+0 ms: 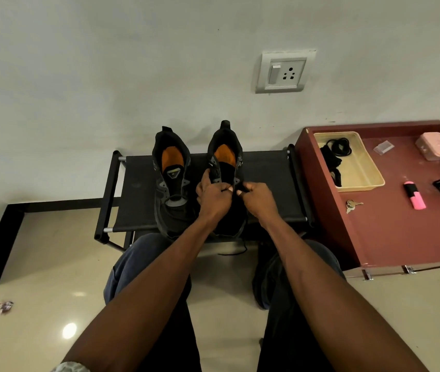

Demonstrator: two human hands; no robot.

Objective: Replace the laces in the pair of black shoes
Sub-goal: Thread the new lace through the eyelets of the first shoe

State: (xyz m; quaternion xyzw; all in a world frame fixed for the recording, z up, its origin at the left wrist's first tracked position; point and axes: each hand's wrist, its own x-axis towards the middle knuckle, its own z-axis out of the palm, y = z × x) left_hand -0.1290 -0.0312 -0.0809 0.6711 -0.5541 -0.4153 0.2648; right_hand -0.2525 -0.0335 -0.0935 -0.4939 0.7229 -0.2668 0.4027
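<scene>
A white wall socket with a switch (284, 72) sits on the pale wall. To the right, a reddish-brown wooden cabinet top (390, 226) carries a cream plastic tray (369, 173), a pink lidded box (435, 146), a pink highlighter pen (414, 196) and a small bunch of keys (352, 205). A crumpled wrapper (4, 306) lies on the glossy beige floor tiles (52, 264).

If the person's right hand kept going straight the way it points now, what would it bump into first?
The right hand points up and leftward in the picture, at the right-hand black shoe it already works on. It would likely press into that shoe's laced front at once; the left hand sits close beside, so depth is uncertain.
</scene>
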